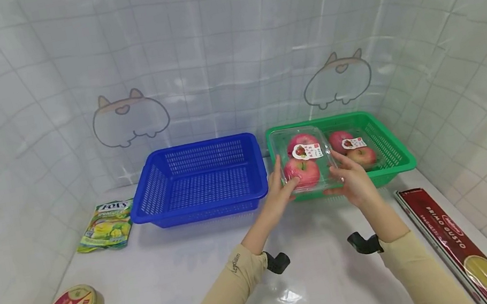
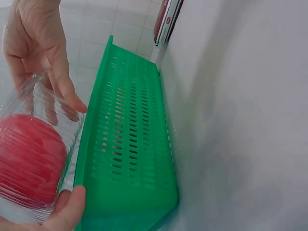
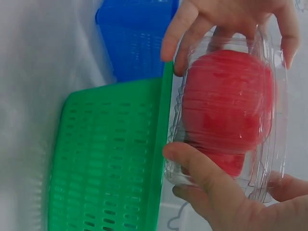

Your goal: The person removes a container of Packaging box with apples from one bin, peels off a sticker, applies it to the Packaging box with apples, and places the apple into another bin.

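Clear plastic apple pack (image 1: 305, 160) gripped between my left hand (image 1: 280, 193) and right hand (image 1: 353, 182), poised over near rim of green basket (image 1: 397, 149). Risks: slick, flexing shell slips; corner catches rim; knocks second pack (image 1: 354, 150) inside.

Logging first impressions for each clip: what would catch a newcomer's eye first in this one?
The clear clamshell of red apples, gripped at its ends by the left hand and right hand over the near rim of the green basket, where a second apple pack already lies. Next comes the bright blue basket, empty beside it on the left, and the long red spaghetti box along the table's right edge.
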The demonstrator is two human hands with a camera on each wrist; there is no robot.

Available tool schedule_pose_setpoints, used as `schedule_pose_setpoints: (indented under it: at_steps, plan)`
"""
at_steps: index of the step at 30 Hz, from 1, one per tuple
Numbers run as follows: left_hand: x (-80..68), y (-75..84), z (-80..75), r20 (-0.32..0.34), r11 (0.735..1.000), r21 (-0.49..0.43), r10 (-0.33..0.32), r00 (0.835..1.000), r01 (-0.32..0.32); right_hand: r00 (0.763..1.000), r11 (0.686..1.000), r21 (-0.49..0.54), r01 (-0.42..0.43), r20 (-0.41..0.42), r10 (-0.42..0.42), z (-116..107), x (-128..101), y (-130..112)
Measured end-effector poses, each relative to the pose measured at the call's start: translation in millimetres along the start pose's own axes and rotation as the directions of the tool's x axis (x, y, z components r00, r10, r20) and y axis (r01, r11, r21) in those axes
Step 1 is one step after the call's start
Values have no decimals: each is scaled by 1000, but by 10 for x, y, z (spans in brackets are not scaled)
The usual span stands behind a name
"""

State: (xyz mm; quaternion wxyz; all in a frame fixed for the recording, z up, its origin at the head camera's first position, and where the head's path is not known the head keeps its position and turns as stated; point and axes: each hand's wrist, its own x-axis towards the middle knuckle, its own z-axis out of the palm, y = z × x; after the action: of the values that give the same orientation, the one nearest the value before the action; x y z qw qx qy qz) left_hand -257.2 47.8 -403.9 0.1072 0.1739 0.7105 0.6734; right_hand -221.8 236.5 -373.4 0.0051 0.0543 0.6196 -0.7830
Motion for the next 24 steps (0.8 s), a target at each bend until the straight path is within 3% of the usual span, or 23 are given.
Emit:
schedule_pose_setpoints:
  at_steps: [10, 12, 18, 19, 24]
  plan:
    - [18, -29, 19, -76, 976, 203, 92, 993, -75, 1000, 1000, -6, 14, -14, -14, -60, 148, -43]
    - [-20, 22, 21, -77, 976, 211, 74, 994, -56, 1000, 1000, 6, 14, -23, -14, -80, 187, -78]
    - [-59, -24, 9, -56, 976, 216, -20, 998, 32, 998, 1000, -12, 3, -66, -4, -149, 348, -103]
    - [-30, -88, 3, -57, 975, 221, -26, 998, 38, 997, 1000, -18, -3, -75, 2, -161, 384, -93]
    - [-35, -115, -9, -51, 967, 248, -41, 998, 53, 996, 998, -44, -47, -84, 44, -204, 573, -54]
